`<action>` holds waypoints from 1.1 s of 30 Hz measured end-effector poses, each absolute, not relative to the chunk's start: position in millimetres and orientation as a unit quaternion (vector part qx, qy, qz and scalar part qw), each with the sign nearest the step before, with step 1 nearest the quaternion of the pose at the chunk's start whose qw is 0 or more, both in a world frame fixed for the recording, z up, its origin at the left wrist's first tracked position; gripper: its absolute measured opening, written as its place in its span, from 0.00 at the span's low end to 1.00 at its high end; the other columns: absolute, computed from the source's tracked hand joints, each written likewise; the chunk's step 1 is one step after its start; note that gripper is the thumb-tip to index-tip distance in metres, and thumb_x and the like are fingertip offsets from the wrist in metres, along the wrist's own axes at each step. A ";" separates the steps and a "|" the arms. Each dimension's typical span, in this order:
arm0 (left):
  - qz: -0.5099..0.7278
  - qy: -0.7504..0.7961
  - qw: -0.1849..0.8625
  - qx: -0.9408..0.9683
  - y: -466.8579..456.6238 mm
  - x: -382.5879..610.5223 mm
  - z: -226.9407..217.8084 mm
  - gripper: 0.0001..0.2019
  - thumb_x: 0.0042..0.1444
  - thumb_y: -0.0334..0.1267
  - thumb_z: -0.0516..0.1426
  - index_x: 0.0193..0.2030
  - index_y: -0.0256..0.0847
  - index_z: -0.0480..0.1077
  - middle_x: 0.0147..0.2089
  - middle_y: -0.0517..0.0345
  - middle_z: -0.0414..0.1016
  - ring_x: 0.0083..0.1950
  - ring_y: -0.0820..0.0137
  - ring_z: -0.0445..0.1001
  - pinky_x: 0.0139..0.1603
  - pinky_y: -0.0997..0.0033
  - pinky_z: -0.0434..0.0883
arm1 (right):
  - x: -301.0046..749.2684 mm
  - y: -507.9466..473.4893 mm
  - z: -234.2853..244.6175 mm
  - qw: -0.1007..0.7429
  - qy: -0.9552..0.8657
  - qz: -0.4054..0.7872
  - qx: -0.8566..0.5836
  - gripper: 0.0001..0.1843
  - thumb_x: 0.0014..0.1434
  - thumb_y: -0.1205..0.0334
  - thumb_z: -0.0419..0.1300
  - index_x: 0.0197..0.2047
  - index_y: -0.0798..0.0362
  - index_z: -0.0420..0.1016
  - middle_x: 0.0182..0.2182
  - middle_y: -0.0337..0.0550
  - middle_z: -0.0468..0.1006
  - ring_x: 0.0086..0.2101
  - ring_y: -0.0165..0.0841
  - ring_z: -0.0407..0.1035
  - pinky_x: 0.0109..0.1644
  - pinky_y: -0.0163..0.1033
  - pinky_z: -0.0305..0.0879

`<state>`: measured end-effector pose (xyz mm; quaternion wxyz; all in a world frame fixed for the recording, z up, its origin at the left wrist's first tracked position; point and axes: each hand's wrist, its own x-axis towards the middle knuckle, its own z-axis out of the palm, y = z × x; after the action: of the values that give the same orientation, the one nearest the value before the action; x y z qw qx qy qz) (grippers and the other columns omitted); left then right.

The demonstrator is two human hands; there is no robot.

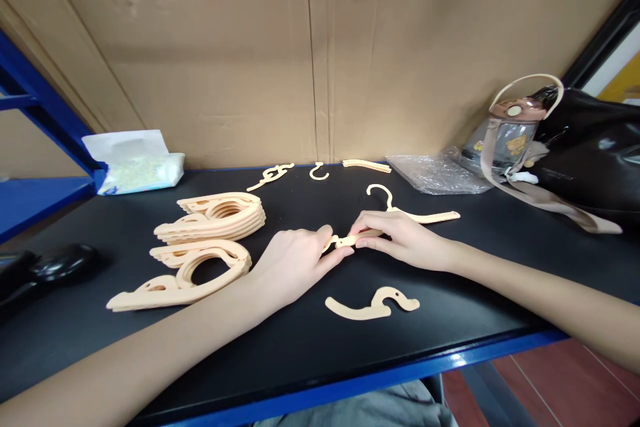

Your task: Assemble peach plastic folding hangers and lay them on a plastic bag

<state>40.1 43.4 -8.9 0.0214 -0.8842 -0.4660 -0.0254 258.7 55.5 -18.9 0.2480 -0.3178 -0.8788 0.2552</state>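
Both hands meet over the middle of the black table top. My left hand and my right hand pinch a small beige plastic hanger piece between their fingertips. Just behind my right hand lies a beige hook with a long arm. In front of the hands, nearer the table edge, rests a single curved beige hanger arm. Left of my left hand are two stacks of such curved arms, one farther back and one nearer.
Loose beige parts lie along the back by the cardboard wall, with a small hook and a strip. A tissue pack sits back left. Clear plastic bag, strapped water bottle and black bag stand right. A dark object lies at left.
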 end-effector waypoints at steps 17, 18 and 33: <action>0.002 -0.426 0.057 -0.903 43.6 41.6 -8.8 0.21 0.68 0.49 0.42 0.35 0.38 0.67 0.26 0.55 0.76 0.28 0.61 0.77 0.22 0.71 0.55 | 256.3 52.8 -19.4 0.273 -0.832 0.371 -0.309 0.10 0.64 0.55 0.56 0.40 0.53 0.70 0.37 0.40 0.75 0.37 0.30 0.72 0.42 0.35 0.67; 0.007 -0.423 0.061 -0.904 43.8 41.8 -8.6 0.21 0.68 0.49 0.42 0.35 0.37 0.68 0.26 0.54 0.76 0.28 0.61 0.78 0.22 0.71 0.56 | 256.1 52.8 -19.4 0.273 -0.826 0.382 -0.310 0.10 0.64 0.55 0.56 0.40 0.53 0.70 0.37 0.40 0.75 0.37 0.30 0.72 0.41 0.35 0.67; 0.037 -0.382 0.105 -0.917 41.0 42.0 -8.8 0.22 0.68 0.44 0.41 0.35 0.35 0.69 0.27 0.50 0.76 0.27 0.57 0.78 0.23 0.67 0.62 | 256.2 54.7 -20.7 0.259 -0.809 0.424 -0.313 0.11 0.62 0.54 0.58 0.40 0.54 0.72 0.33 0.39 0.76 0.34 0.29 0.71 0.38 0.34 0.65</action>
<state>42.0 41.0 -8.8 0.1050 -0.9173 -0.3823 0.0369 256.2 54.7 -20.7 0.2591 -0.3127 -0.8094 0.4242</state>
